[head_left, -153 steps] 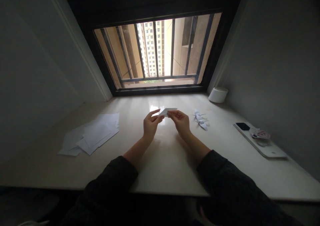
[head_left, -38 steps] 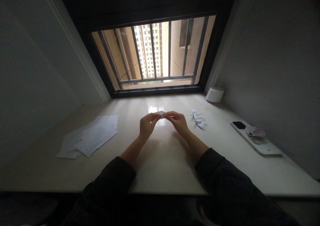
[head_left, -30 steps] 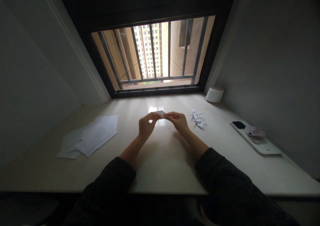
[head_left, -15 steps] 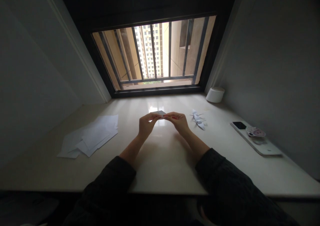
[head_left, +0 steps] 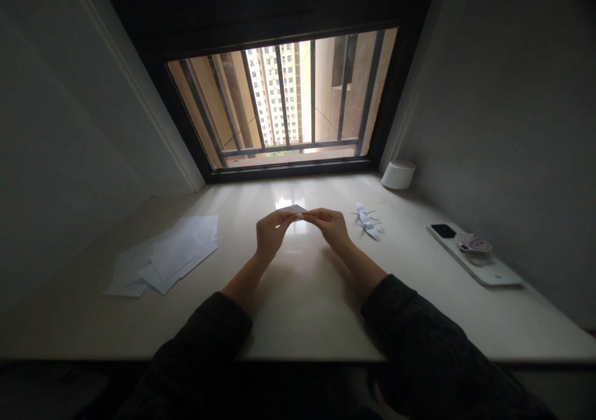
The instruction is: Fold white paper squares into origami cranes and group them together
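- Left hand (head_left: 269, 235) and right hand (head_left: 333, 229) pinch folded paper (head_left: 295, 208) between fingertips.
- Origami cranes (head_left: 368, 223) lie right of the grip.
- Loose paper sheets (head_left: 179, 246) lie left.

Around the folded paper (head_left: 291, 209), bare countertop (head_left: 307, 311) leaves a passage at six o'clock between the left forearm (head_left: 246, 282) and right forearm (head_left: 365, 268), and another at nine, between the left hand (head_left: 270, 232) and the loose sheets (head_left: 180, 251). At three, near the right hand (head_left: 331, 224), the paper figures (head_left: 367, 221) stand in the way, with the white container (head_left: 398, 176) at two and the phone (head_left: 488, 274) nearer four. The window frame (head_left: 293, 172) closes off twelve.
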Motion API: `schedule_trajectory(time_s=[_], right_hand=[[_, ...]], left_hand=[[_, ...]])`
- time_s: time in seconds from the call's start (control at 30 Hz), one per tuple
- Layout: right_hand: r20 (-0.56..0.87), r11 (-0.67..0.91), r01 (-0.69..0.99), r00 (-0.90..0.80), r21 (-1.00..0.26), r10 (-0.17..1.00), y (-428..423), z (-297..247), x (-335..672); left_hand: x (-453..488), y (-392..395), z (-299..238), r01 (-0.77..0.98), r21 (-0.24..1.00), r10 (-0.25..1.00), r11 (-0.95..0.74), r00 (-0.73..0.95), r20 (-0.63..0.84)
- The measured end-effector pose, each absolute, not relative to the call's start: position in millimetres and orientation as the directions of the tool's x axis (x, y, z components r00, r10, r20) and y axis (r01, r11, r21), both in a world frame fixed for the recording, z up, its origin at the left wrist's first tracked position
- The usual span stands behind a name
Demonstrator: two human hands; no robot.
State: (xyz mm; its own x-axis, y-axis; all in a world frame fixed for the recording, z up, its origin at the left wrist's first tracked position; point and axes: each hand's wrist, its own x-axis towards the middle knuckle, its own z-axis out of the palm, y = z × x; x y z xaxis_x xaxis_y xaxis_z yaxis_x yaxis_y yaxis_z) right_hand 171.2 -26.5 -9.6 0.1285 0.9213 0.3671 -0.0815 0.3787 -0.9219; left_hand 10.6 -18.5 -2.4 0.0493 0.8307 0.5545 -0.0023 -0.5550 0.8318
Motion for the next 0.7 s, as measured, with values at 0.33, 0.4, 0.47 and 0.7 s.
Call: schedule_trajectory(time_s=[0.33, 0.4, 0.47, 0.7], right_hand=[[0.267, 0.295, -0.258, 0.136, -0.92, 0.954, -29.3, -4.5, 167.3], [0.277, 0.302, -0.253, 0.129, -0.919, 0.952, -30.1, -3.5, 168.1], [0.282, 0.305, -0.248, 0.122, -0.92, 0.951, -30.8, -2.3, 169.0], [0.264, 0.29, -0.291, 0.125, -0.912, 0.956, -30.7, -0.1, 169.4]], left_hand=[[14.2, -24.4, 0.1, -0.021, 0.841, 0.841, -0.541, 0.007, 0.541], [14.5, -25.4, 0.6, -0.019, 0.843, 0.843, -0.537, 0.007, 0.537], [14.9, -26.0, 1.1, -0.034, 0.846, 0.846, -0.532, 0.011, 0.533], [16.6, -26.7, 1.7, -0.097, 0.852, 0.854, -0.515, 0.03, 0.52]])
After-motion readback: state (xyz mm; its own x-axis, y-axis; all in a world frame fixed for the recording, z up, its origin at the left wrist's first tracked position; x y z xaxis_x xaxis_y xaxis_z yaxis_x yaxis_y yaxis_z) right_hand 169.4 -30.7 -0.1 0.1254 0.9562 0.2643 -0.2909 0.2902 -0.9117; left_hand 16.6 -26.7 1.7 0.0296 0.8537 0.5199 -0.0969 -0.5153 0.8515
